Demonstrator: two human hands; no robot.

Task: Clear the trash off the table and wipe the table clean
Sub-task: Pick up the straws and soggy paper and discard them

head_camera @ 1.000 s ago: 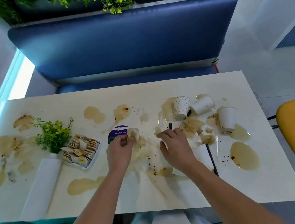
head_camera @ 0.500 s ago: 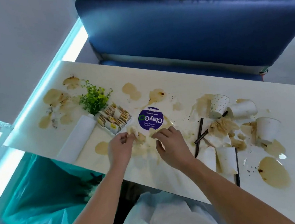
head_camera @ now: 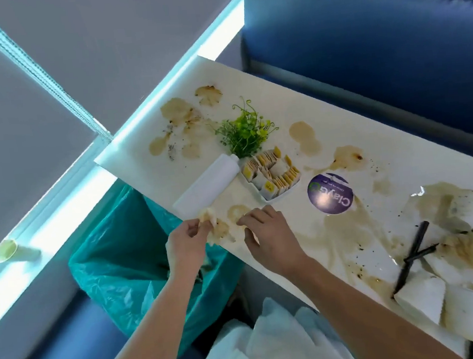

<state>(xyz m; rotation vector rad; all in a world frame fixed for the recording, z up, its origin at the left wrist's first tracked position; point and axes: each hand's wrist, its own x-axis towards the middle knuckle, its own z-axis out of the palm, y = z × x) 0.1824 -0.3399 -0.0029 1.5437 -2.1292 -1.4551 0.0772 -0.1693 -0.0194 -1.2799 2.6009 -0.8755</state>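
My left hand pinches a wet, brown-stained tissue at the near edge of the white table. Just right of it, my right hand lies on the tabletop with fingers curled, touching the same soggy paper. Directly below the left hand gapes a bin lined with a teal trash bag. Brown spill patches mark the table. At the right lie soaked napkins and black straws.
A green plant in a white vase lies beside a white tray of sachets. A round purple sticker sits on the table. Behind is a blue bench. A small green cup stands on the window ledge at left.
Both hands have dragged the stained tissue leftward along the near table edge, until it lies above the teal-lined bin. The view has swung left, so the paper cups are out of sight.
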